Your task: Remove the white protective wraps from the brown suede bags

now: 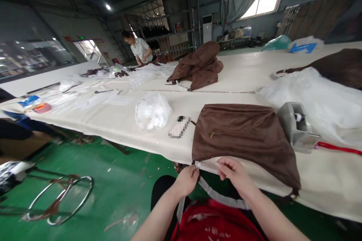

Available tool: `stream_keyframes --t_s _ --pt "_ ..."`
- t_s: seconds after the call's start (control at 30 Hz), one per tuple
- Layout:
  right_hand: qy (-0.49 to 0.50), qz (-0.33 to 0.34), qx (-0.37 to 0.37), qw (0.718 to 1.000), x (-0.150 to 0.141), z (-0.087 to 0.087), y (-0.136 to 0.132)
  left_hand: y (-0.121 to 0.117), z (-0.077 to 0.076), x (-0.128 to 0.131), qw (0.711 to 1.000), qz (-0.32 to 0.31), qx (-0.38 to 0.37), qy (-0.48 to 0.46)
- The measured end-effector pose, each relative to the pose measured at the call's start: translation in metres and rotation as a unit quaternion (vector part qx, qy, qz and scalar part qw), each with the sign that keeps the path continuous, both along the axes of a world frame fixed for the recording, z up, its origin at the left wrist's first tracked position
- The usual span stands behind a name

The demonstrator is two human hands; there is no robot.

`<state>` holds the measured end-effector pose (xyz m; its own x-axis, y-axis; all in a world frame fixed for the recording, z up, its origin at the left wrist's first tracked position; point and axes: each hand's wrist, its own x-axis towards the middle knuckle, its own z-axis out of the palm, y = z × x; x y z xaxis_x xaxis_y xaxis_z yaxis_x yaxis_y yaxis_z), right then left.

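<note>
A brown handbag [240, 124] with a short gold zip lies flat at the table edge before me. My left hand [187, 181] is closed at the bag's lower left corner, pinching a strap wrapped in whitish film [216, 194]. That strap sags across my lap towards the right, and a loose strip hangs below the same hand. Just to the right, my right hand [232, 172] is at the bag's lower edge with its fingers curled together. Whatever may be between those fingers is hidden.
Right of the bag stand a grey tape dispenser [295, 126] and clear plastic sheeting [311, 90]. To the left lie a phone [180, 127] and a crumpled plastic bag [153, 111]. More brown bags [198, 66] are piled beyond. A co-worker [141, 49] stands at the far side.
</note>
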<state>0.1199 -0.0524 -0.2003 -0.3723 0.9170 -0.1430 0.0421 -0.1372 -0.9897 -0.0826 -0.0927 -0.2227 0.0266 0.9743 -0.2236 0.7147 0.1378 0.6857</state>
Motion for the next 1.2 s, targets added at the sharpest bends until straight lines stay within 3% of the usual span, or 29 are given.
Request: stream_keyframes --t_s 0.13,0.3,0.47,0.57,0.8,0.93,0.97,1.0,1.03,1.1,1.2 --pt "0.036 0.064 -0.069 0.995 -0.046 -0.024 -0.004 -0.003 0.006 -0.001 1.000 -0.019 0.009 -0.023" --pt "-0.019 0.074 -0.099 0.992 -0.060 -0.051 0.003 -0.004 0.009 -0.004 0.995 -0.034 0.011 -0.095" --pt "-0.033 0.109 -0.114 0.987 -0.050 -0.061 0.005 0.000 -0.003 -0.002 0.968 0.111 -0.083 -0.208" --pt "-0.009 0.150 -0.121 0.981 -0.043 -0.065 0.004 0.001 -0.011 -0.001 0.941 0.137 -0.146 -0.274" --pt "-0.007 0.144 -0.061 0.988 -0.051 -0.073 0.004 0.003 -0.007 -0.005 0.840 0.116 -0.313 -0.428" --pt "-0.004 0.147 -0.060 0.987 -0.058 -0.073 0.006 0.002 -0.001 -0.009 0.695 0.119 -0.382 -0.598" --pt "-0.008 0.148 -0.062 0.987 -0.058 -0.073 0.006 0.001 -0.001 -0.009 0.668 0.123 -0.389 -0.622" --pt "-0.016 0.149 -0.064 0.987 -0.059 -0.073 0.007 0.000 -0.001 -0.009 0.660 0.126 -0.391 -0.629" --pt "-0.027 0.148 -0.066 0.986 -0.059 -0.073 0.008 -0.001 -0.003 -0.008 0.665 0.132 -0.388 -0.625" --pt "-0.053 0.141 -0.064 0.986 -0.058 -0.073 0.011 -0.003 -0.007 -0.003 0.711 0.152 -0.355 -0.588" --pt "-0.090 0.125 -0.054 0.987 -0.054 -0.072 0.015 -0.007 -0.014 0.005 0.850 0.170 -0.226 -0.445"
